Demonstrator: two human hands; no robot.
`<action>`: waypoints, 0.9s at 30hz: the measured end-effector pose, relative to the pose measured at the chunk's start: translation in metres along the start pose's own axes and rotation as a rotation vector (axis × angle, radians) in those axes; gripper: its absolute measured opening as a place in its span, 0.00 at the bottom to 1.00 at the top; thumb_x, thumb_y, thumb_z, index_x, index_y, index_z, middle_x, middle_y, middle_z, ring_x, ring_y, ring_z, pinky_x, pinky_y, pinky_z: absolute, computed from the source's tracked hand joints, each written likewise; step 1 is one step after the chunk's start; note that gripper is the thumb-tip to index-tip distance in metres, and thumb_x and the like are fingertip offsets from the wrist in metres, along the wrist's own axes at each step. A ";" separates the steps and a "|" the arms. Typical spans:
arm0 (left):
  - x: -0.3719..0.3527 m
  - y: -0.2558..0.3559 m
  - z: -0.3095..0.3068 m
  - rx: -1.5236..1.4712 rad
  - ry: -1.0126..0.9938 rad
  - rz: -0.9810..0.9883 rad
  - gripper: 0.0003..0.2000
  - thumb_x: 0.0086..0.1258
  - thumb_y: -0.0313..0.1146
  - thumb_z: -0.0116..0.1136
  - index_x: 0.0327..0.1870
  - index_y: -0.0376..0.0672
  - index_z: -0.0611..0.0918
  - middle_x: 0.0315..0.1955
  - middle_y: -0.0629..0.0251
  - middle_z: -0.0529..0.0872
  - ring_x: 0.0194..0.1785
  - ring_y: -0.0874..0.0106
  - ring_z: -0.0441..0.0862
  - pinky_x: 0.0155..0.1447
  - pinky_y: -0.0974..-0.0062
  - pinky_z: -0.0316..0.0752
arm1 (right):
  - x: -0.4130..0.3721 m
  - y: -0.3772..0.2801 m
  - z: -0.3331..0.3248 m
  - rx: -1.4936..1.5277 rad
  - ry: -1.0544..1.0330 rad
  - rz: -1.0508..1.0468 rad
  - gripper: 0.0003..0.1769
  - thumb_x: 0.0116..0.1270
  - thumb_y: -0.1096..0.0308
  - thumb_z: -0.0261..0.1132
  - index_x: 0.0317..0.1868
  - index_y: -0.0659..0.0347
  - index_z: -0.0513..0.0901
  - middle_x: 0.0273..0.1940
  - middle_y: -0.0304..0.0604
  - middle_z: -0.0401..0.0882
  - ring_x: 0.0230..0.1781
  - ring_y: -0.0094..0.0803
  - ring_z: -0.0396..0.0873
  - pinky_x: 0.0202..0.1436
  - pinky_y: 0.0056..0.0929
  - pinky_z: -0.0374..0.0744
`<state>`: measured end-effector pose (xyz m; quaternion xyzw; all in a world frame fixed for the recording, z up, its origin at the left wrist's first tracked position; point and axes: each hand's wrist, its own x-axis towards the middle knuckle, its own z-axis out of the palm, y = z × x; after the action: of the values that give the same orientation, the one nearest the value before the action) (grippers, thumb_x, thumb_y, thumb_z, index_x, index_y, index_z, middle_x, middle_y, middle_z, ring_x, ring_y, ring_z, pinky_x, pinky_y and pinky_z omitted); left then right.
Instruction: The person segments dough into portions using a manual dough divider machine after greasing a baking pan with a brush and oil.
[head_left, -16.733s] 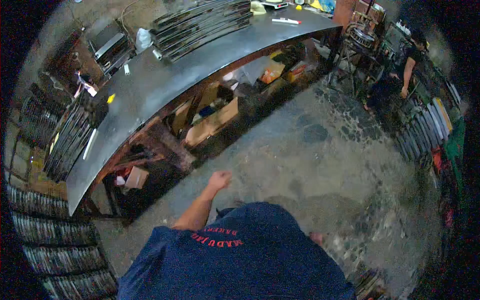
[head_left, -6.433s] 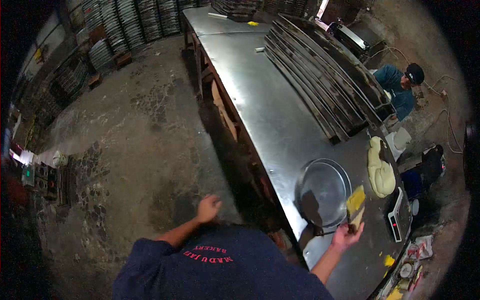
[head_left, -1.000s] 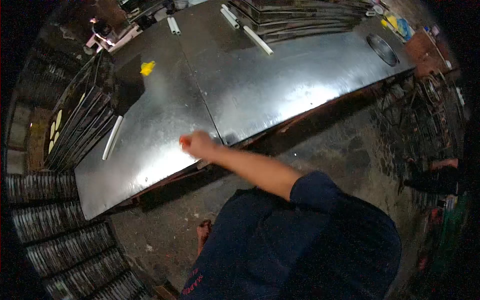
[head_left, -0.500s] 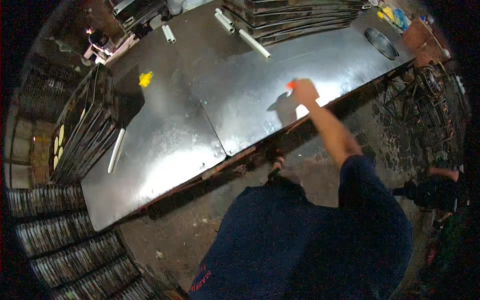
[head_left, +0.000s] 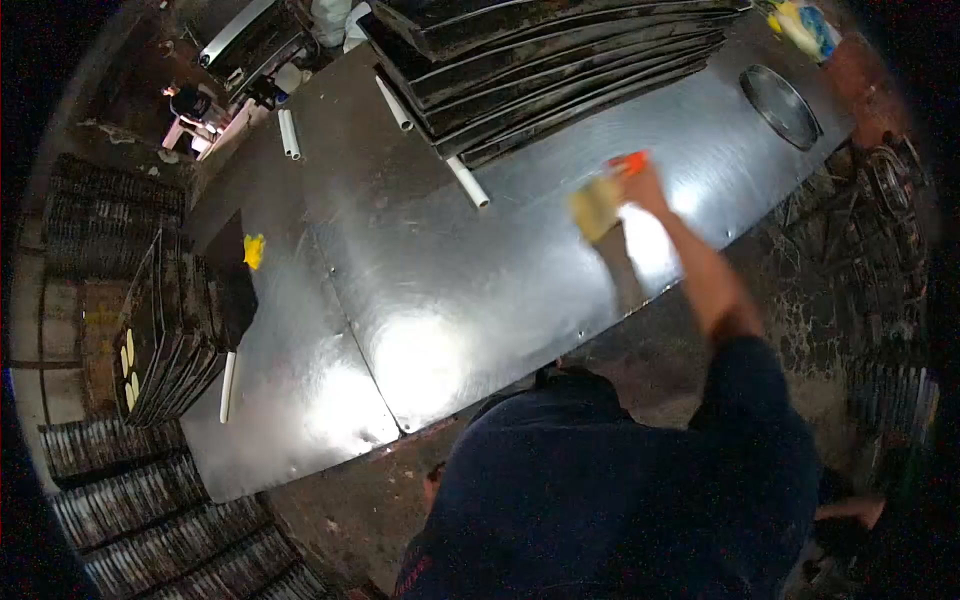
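My right hand point(head_left: 640, 187) is closed round a wide brush point(head_left: 597, 207) with an orange handle and a pale yellow head, both blurred by motion. The arm reaches out over the shiny metal tabletop point(head_left: 480, 290), and the brush is close over it near the front edge, with a dark shadow beside it. My left hand is not seen; the dark shirt covers the lower middle of the view.
Stacked dark metal trays point(head_left: 560, 90) stand at the back. White tubes point(head_left: 467, 182) lie before them and farther left. A round pan point(head_left: 780, 107) sits at the right end, a yellow crumpled thing point(head_left: 253, 251) toward the left. Racks point(head_left: 130, 500) stand lower left.
The view has shifted, so the table sits lower in it. My right hand has swung and turned with the brush, whose pale head now shows to the left of the hand.
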<state>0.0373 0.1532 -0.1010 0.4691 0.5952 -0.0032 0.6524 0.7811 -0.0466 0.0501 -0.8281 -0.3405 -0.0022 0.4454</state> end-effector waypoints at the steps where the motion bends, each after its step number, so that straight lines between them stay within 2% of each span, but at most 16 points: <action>1: -0.003 0.000 0.007 0.014 0.000 -0.021 0.10 0.68 0.33 0.50 0.25 0.41 0.76 0.20 0.65 0.75 0.22 0.72 0.69 0.29 0.70 0.67 | 0.024 0.032 -0.053 -0.300 0.081 0.040 0.09 0.58 0.66 0.66 0.40 0.56 0.85 0.36 0.47 0.84 0.39 0.41 0.82 0.43 0.37 0.79; 2: -0.012 0.000 0.012 0.026 0.015 -0.038 0.11 0.68 0.34 0.50 0.25 0.41 0.76 0.20 0.65 0.75 0.22 0.72 0.69 0.29 0.70 0.67 | 0.045 0.055 -0.094 -0.318 0.095 0.190 0.10 0.59 0.64 0.64 0.40 0.57 0.84 0.34 0.51 0.83 0.37 0.48 0.82 0.40 0.42 0.79; 3: -0.020 -0.001 0.019 0.021 0.027 -0.059 0.11 0.67 0.34 0.50 0.25 0.41 0.76 0.20 0.65 0.75 0.22 0.72 0.69 0.28 0.70 0.67 | 0.056 0.075 -0.128 -0.576 0.125 0.045 0.11 0.61 0.63 0.62 0.39 0.59 0.84 0.31 0.53 0.82 0.34 0.50 0.82 0.36 0.45 0.79; 5: -0.031 0.002 0.035 0.016 0.051 -0.082 0.11 0.67 0.34 0.50 0.25 0.41 0.76 0.20 0.66 0.75 0.22 0.73 0.69 0.28 0.70 0.67 | 0.066 0.078 -0.168 -0.911 -0.002 0.103 0.11 0.64 0.62 0.58 0.38 0.59 0.83 0.30 0.54 0.81 0.34 0.50 0.81 0.36 0.46 0.79; 9: -0.042 -0.013 0.058 0.002 0.090 -0.107 0.11 0.67 0.35 0.51 0.24 0.41 0.76 0.19 0.66 0.74 0.22 0.73 0.69 0.28 0.71 0.67 | 0.043 0.092 -0.130 -0.921 -0.032 0.295 0.13 0.63 0.59 0.58 0.36 0.60 0.83 0.32 0.52 0.83 0.34 0.49 0.82 0.40 0.47 0.78; 10: -0.043 -0.013 0.062 0.012 0.088 -0.110 0.11 0.67 0.35 0.51 0.24 0.41 0.76 0.19 0.67 0.74 0.21 0.73 0.69 0.28 0.71 0.67 | 0.032 0.082 -0.112 -0.930 -0.139 0.160 0.15 0.60 0.57 0.61 0.34 0.60 0.84 0.32 0.51 0.83 0.34 0.47 0.82 0.40 0.46 0.78; 11: -0.042 -0.013 0.072 0.019 0.079 -0.113 0.11 0.67 0.35 0.51 0.24 0.41 0.76 0.19 0.67 0.74 0.21 0.73 0.69 0.28 0.71 0.67 | 0.023 0.062 -0.087 -0.961 -0.195 0.218 0.15 0.56 0.56 0.63 0.33 0.60 0.84 0.32 0.50 0.83 0.34 0.46 0.82 0.39 0.45 0.78; 12: -0.038 -0.014 0.084 0.031 0.068 -0.114 0.11 0.67 0.35 0.51 0.24 0.41 0.76 0.18 0.67 0.74 0.21 0.74 0.69 0.28 0.71 0.67 | 0.006 0.041 -0.063 -0.819 -0.223 0.267 0.16 0.47 0.58 0.68 0.32 0.59 0.81 0.32 0.49 0.81 0.38 0.47 0.80 0.39 0.46 0.78; 15: -0.019 -0.026 0.114 0.080 0.001 -0.095 0.12 0.66 0.36 0.51 0.24 0.41 0.76 0.18 0.68 0.74 0.21 0.74 0.69 0.27 0.71 0.68 | -0.050 -0.039 -0.028 -0.528 -0.169 -0.086 0.12 0.50 0.58 0.66 0.24 0.59 0.81 0.22 0.49 0.80 0.25 0.47 0.81 0.31 0.44 0.79; 16: -0.018 -0.026 0.120 0.095 -0.019 -0.083 0.12 0.66 0.36 0.51 0.24 0.41 0.76 0.18 0.68 0.73 0.21 0.74 0.69 0.27 0.71 0.68 | -0.065 -0.083 -0.032 -0.381 -0.326 0.070 0.12 0.53 0.59 0.66 0.34 0.58 0.82 0.31 0.49 0.81 0.35 0.43 0.81 0.37 0.44 0.79; 18: -0.006 -0.024 0.149 0.110 -0.060 -0.045 0.12 0.66 0.36 0.51 0.23 0.41 0.76 0.17 0.68 0.73 0.21 0.74 0.69 0.27 0.71 0.68 | -0.100 -0.099 -0.005 -0.222 -0.252 -0.043 0.10 0.56 0.60 0.65 0.35 0.55 0.83 0.33 0.47 0.83 0.38 0.45 0.82 0.39 0.45 0.80; 20: 0.009 -0.027 0.176 0.104 -0.101 0.012 0.12 0.66 0.36 0.52 0.23 0.41 0.76 0.17 0.69 0.73 0.20 0.75 0.69 0.27 0.71 0.68 | -0.116 -0.134 -0.025 -0.001 -0.132 -0.077 0.08 0.52 0.72 0.65 0.36 0.56 0.83 0.34 0.45 0.84 0.33 0.46 0.83 0.39 0.39 0.82; 23: 0.025 -0.036 0.203 0.082 -0.156 0.138 0.12 0.66 0.37 0.52 0.23 0.41 0.76 0.17 0.70 0.73 0.20 0.75 0.69 0.27 0.71 0.68 | -0.133 -0.112 -0.040 0.417 -0.212 0.046 0.10 0.61 0.66 0.66 0.40 0.62 0.85 0.30 0.52 0.83 0.25 0.35 0.82 0.32 0.30 0.79; 25: 0.026 -0.052 0.220 -0.033 -0.174 0.220 0.12 0.65 0.37 0.52 0.23 0.41 0.76 0.16 0.70 0.72 0.20 0.75 0.69 0.26 0.71 0.68 | -0.144 -0.071 -0.061 0.472 -0.227 0.126 0.10 0.64 0.66 0.65 0.41 0.65 0.83 0.32 0.47 0.84 0.27 0.28 0.81 0.32 0.27 0.79; 26: 0.002 -0.032 0.232 -0.310 -0.206 0.069 0.10 0.64 0.34 0.51 0.24 0.40 0.78 0.17 0.70 0.73 0.19 0.76 0.69 0.25 0.71 0.67 | -0.144 -0.051 -0.075 0.441 -0.208 0.212 0.10 0.65 0.67 0.64 0.41 0.65 0.83 0.32 0.44 0.84 0.28 0.26 0.80 0.31 0.26 0.79; 27: -0.014 -0.040 0.237 -0.332 -0.174 0.077 0.10 0.64 0.34 0.51 0.24 0.40 0.78 0.17 0.70 0.73 0.19 0.76 0.69 0.25 0.71 0.67 | -0.146 -0.032 -0.089 0.408 -0.175 0.306 0.09 0.66 0.68 0.63 0.42 0.65 0.83 0.32 0.41 0.83 0.29 0.24 0.80 0.30 0.25 0.79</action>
<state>0.1942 -0.0232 -0.1504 0.3755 0.5105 0.0797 0.7694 0.6779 -0.1823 0.0827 -0.7599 -0.2420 0.2052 0.5673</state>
